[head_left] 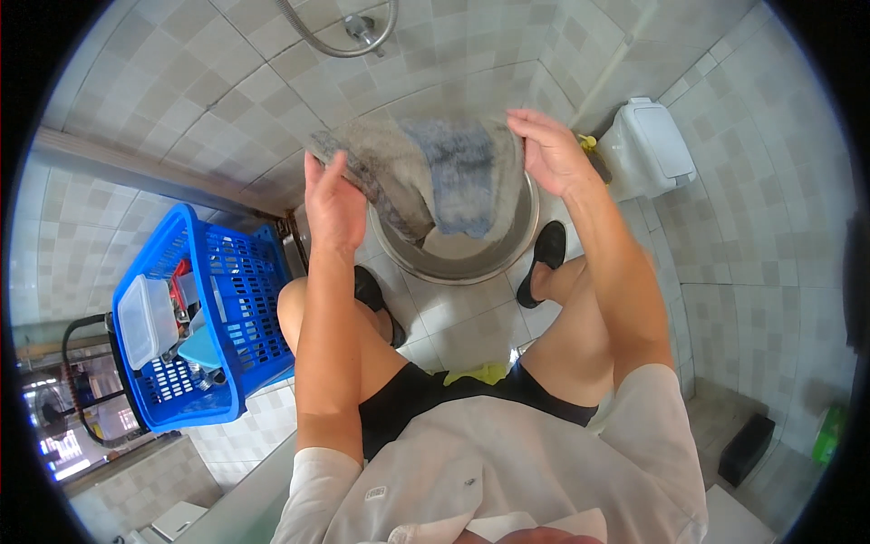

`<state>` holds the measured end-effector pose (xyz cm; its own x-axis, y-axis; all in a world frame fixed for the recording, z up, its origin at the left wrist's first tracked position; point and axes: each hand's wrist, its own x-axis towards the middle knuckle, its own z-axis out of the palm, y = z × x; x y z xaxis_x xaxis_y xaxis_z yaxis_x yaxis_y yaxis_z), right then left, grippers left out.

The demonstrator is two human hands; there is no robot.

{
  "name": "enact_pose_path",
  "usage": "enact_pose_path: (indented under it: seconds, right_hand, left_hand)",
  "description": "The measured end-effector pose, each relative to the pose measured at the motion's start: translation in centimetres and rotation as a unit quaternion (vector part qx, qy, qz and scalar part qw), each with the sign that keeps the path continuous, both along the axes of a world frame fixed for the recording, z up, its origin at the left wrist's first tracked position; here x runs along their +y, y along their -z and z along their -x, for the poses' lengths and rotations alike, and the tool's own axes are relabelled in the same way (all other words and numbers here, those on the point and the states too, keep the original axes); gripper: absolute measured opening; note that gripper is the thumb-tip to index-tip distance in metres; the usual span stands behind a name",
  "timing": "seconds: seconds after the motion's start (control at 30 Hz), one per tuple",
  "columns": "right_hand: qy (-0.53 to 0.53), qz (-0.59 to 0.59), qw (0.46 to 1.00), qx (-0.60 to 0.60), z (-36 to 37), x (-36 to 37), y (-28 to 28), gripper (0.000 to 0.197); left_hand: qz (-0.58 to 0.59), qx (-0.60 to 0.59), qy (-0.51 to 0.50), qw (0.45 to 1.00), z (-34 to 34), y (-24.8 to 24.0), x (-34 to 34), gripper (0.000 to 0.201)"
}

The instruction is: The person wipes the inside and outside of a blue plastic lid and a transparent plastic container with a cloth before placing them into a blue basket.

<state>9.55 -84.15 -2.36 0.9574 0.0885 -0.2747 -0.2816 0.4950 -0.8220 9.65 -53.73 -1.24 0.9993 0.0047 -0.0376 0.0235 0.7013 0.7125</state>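
Observation:
A grey cloth with a blue panel (460, 186) hangs stretched between my two hands, its upper edge smeared by motion. Fingers of my left hand (332, 204) are closed on its left end, thumb upward. On the other side, my right hand (549, 156) pinches its right corner. Below, a round metal basin (453, 275) stands on the tiled floor between my feet. The cloth's lower part droops over the basin and covers much of its inside. Whether the cloth is a towel or a garment, I cannot tell.
On my left, a blue plastic basket (237, 308) holds containers and other small items. A white lidded bin (654, 145) stands at the far right, beside a yellow-topped bottle (591, 152). A metal tap with a hose (362, 33) sticks out from the far wall.

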Motion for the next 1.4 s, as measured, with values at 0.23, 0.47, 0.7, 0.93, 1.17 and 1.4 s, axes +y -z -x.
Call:
enact_pose_path:
  seconds: [0.23,0.47,0.7,0.93,1.17,1.4]
  right_hand:
    - [0.036,0.159,0.984,-0.071,0.2,0.8,0.2,0.047]
    - [0.126,0.147,0.979,-0.063,0.3,-1.6,-1.6,0.036]
    - [0.156,0.161,0.969,-0.101,-0.3,-2.5,-2.8,0.028]
    - [0.185,0.194,0.957,-0.115,-0.8,-3.5,-2.5,0.026]
    - [0.176,0.253,0.948,-0.075,-1.1,-5.4,-2.1,0.021]
    - [0.153,0.281,0.944,-0.078,-1.4,-5.7,-1.6,0.022]
  left_hand:
    - [-0.365,-0.012,0.005,0.931,0.1,3.5,-0.2,0.083]
    - [-0.591,-0.041,-0.025,0.805,0.5,3.6,1.2,0.048]
    - [-0.587,-0.027,-0.003,0.809,-1.1,3.0,2.9,0.025]
    - [-0.505,0.098,0.039,0.857,-3.2,-3.4,1.0,0.025]
    - [-0.481,0.081,0.124,0.864,-6.7,-4.5,0.4,0.036]
    - [-0.478,0.099,0.115,0.865,-7.4,-2.9,0.1,0.042]
